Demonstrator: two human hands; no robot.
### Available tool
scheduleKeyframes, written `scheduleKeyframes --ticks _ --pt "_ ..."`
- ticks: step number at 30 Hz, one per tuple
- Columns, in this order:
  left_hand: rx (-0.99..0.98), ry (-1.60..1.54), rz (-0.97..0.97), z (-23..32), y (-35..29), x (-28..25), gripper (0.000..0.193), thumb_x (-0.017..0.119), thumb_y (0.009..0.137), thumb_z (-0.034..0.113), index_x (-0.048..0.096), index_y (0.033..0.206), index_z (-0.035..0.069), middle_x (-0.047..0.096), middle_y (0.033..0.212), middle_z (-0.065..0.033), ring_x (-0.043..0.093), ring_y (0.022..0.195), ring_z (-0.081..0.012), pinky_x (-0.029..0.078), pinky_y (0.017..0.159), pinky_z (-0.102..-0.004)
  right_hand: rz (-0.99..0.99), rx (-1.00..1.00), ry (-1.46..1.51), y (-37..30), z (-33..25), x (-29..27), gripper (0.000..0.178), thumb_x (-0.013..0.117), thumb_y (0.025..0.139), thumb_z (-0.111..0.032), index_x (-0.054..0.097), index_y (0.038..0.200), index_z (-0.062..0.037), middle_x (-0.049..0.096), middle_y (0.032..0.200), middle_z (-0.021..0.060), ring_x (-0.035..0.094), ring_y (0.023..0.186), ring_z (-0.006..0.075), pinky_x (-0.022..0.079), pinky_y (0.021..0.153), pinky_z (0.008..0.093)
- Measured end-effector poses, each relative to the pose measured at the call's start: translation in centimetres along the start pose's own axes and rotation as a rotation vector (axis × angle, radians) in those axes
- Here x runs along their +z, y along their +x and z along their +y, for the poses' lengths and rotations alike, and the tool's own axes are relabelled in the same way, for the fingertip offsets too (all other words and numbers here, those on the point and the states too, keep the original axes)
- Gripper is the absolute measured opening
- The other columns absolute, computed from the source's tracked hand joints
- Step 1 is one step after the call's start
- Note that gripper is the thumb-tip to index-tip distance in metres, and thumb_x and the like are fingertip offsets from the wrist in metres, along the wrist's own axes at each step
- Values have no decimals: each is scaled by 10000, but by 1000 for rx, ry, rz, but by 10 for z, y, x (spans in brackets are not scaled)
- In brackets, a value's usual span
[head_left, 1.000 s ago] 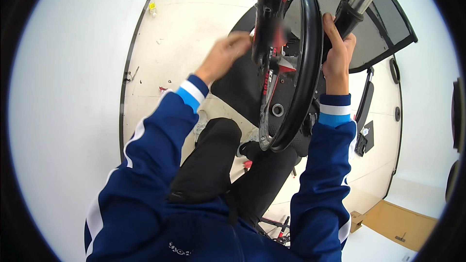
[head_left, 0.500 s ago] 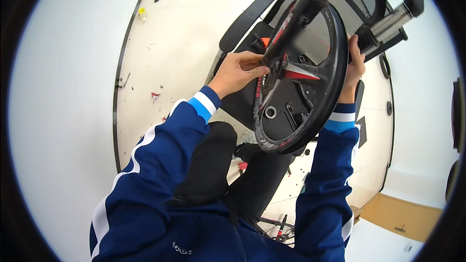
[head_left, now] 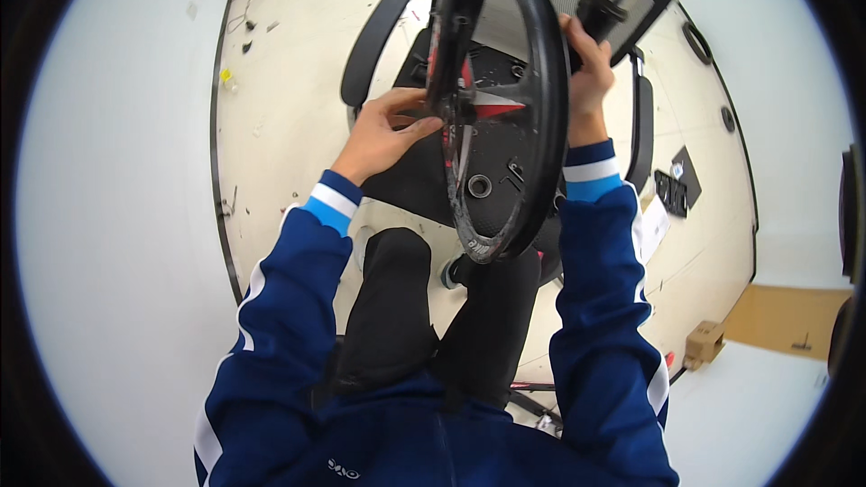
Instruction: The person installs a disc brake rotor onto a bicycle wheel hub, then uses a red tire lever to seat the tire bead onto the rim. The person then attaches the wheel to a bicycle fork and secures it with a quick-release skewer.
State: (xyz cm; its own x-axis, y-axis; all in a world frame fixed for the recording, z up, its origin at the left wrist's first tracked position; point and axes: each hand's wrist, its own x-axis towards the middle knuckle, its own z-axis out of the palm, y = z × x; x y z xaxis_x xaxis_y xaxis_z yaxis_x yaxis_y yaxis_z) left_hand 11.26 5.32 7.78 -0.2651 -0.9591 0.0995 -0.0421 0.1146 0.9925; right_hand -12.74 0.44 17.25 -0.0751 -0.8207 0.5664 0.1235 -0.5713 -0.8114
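A black bicycle wheel with thick spokes, red and white marked, stands nearly edge-on between the legs of a bicycle fork. My left hand is closed at the lower end of the left fork leg, thumb and fingers pinching near the hub; the fingertips are partly hidden. On the wheel's other side my right hand is closed around the lower end of the right fork leg, partly behind the tyre. Beneath the wheel, a metal ring and hex keys lie on the chair seat.
The office chair has armrests on both sides. A black tool case lies on the floor at right, with a cardboard box nearer. Two tyre-like rings rest by the right wall. Small parts are scattered at left.
Wheel, fork and both hands have shifted left in view, and the wheel now appears more upright and edge-on. My view has turned too, showing more floor at right. Both hands keep their hold.
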Motion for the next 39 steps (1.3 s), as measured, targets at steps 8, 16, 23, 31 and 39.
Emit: scheduleKeyframes --ticks 8,16,23,31,39 --pt "431 -264 87 82 55 37 380 580 893 200 523 1190 -31 634 1022 -137 622 955 -208 474 891 -317 -22 84 21 6 -1 -16 270 602 870 -271 634 746 -33 576 694 -1 517 656 95 385 651 241" --pt "348 -72 554 90 65 72 231 614 866 136 519 699 7 516 548 -20 476 443 -77 353 417 -228 -41 371 227 -9 16 -57 223 485 870 -181 583 975 -10 460 801 -12 378 669 76 328 646 245" --pt "341 -270 120 28 77 -6 183 486 957 247 503 972 65 495 702 -78 521 599 -196 448 588 -319 -2 688 -37 -121 98 -93 287 409 792 56 548 1043 45 499 856 34 443 699 93 390 610 217" --pt "179 -535 282 61 49 21 219 455 942 261 460 803 92 430 590 -46 454 485 -187 410 481 -316 162 601 366 -135 102 -69 199 474 920 41 486 1115 76 578 1135 221 630 1045 273 545 861 310" --pt "185 -232 424 57 46 -5 257 342 940 274 415 770 95 426 580 -48 467 480 -184 425 461 -302 182 596 437 -118 99 -55 216 517 954 -99 503 1079 77 634 812 194 660 598 215 531 500 264"
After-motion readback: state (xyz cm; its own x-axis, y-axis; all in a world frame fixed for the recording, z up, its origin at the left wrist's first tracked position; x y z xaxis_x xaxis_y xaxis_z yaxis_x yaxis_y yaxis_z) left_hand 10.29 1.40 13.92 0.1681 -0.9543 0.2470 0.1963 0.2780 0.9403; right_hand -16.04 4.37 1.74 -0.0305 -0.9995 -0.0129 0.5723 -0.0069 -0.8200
